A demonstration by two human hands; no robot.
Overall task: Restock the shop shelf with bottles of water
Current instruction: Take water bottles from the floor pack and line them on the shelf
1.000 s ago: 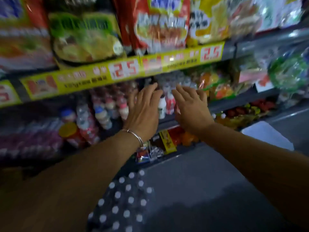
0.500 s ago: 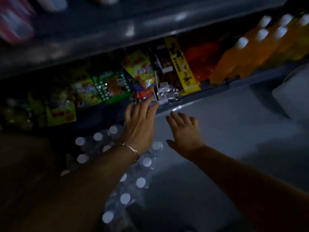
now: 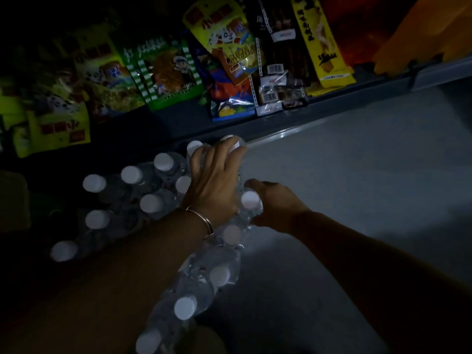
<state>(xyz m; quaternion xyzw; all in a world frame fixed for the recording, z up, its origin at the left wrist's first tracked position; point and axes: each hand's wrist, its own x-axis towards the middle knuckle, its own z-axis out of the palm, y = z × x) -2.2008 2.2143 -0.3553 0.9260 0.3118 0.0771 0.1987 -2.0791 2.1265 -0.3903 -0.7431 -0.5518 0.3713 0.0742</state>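
Below me the grey floor (image 3: 344, 175) spreads out to the right, dim under poor light, and along its far edge runs the bottom shelf (image 3: 319, 118) of the shop rack. On that shelf lean snack packets (image 3: 166, 72) in green, yellow and blue, with a tall yellow packet (image 3: 324, 47) further right. On the floor, just in front of the shelf, sits the shrink-wrapped pack of water bottles (image 3: 158, 205), its white caps (image 3: 163, 161) showing in rows from the shelf edge back toward my feet. Across the pack lies my left forearm, a thin bangle (image 3: 201, 218) at the wrist. My left hand (image 3: 217, 180) rests on the pack's far right corner, fingers bent down over the wrapped bottle tops there. My right hand (image 3: 275, 205) is at the pack's right side, fingers curled into the plastic wrap beside one capped bottle (image 3: 250, 200).
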